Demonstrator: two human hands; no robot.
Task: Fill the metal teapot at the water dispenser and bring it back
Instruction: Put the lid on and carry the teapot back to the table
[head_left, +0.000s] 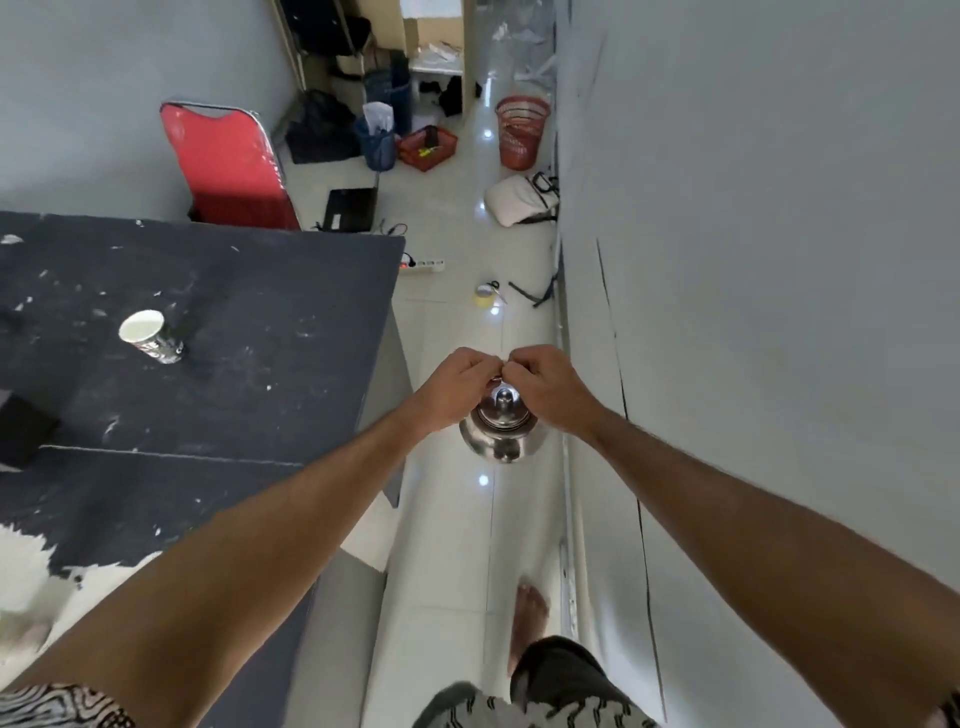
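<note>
Two hands (506, 387) — shiny lidded teapot (503, 434)

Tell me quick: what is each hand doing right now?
Left hand: fingers closed on the handle of the metal teapot, carried above the floor.
Right hand: fingers closed on the same handle.

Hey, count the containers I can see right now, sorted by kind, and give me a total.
Metal teapots: 1, the metal teapot hanging from left hand and right hand
Paper cups: 1, paper cup on the dark table
Red mesh baskets: 2, tall one, low one
Blue bins: 1, blue bin
Total: 5
</note>
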